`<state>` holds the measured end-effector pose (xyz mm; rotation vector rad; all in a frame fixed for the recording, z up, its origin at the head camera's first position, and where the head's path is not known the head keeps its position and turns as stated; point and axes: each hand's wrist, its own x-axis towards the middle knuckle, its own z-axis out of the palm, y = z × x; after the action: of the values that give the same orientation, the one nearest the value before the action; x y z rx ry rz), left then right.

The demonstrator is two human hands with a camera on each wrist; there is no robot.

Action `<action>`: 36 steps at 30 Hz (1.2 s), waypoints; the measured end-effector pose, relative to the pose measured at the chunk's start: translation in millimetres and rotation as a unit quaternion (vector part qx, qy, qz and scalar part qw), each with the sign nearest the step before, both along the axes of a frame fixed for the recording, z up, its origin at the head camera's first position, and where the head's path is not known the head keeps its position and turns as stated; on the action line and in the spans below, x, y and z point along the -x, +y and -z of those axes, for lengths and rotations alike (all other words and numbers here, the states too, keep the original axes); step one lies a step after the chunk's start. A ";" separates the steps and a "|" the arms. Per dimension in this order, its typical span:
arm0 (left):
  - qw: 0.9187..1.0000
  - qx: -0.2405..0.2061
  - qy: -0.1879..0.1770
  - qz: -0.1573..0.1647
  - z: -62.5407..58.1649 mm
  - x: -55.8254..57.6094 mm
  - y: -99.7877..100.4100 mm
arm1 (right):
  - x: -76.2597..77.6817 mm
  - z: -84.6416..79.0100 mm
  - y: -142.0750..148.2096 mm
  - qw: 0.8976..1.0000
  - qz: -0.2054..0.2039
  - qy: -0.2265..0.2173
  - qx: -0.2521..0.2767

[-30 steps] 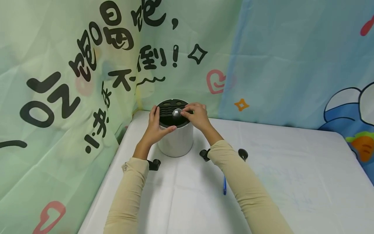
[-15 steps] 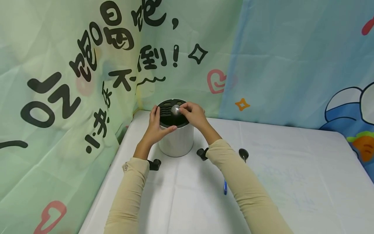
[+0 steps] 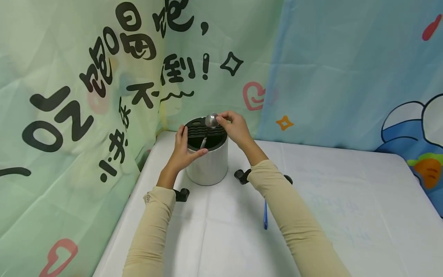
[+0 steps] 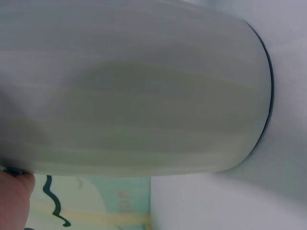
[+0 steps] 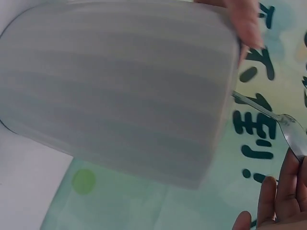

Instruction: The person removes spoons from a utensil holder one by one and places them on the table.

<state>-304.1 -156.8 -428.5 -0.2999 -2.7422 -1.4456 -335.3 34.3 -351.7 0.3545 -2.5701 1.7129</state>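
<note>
A metal spoon (image 3: 212,120) is pinched at its bowl by my right hand (image 3: 235,127), bowl upward above the utensil holder. Its handle slants down toward the dark front opening in the holder's black slotted top. The right wrist view shows the spoon (image 5: 292,132) with its handle reaching the rim, its lower end hidden there. My left hand (image 3: 183,148) rests against the left side of the white cylindrical utensil holder (image 3: 207,167), fingers up at the rim and thumb stretched along the front. The holder's wall (image 4: 144,96) fills most of the left wrist view.
The holder stands upright on a white-covered table (image 3: 328,215), near the back left corner. A blue, slender item (image 3: 265,219) and a dark spoon bowl (image 3: 288,179) show beside my right sleeve, which partly covers them. Printed cloth (image 3: 328,77) hangs behind and at the left.
My right hand has raised the spoon, so its bowl is now higher, near the holder's back rim, and more of the handle shows over the opening. My left hand stays at the holder.
</note>
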 end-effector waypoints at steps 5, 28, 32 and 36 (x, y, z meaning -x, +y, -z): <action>1.000 0.003 -0.001 0.001 -0.6 -0.8 0.2 | 0.3 -13.2 8.5 1.000 0.014 -0.001 0.026; 1.000 0.002 0.009 0.003 -3.7 -3.5 1.4 | 1.9 -62.2 99.1 0.968 0.091 0.012 0.234; 1.000 0.001 0.009 0.004 -2.9 -3.3 1.9 | -2.4 -67.7 129.3 0.952 0.110 0.007 0.286; 1.000 0.000 0.007 0.006 -2.5 -5.1 3.5 | -8.2 -66.7 161.2 0.943 0.124 0.013 0.308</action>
<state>-299.0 -153.3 -425.9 -0.3252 -2.7347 -1.4392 -327.1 195.4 -285.0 0.0211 -1.8125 2.2407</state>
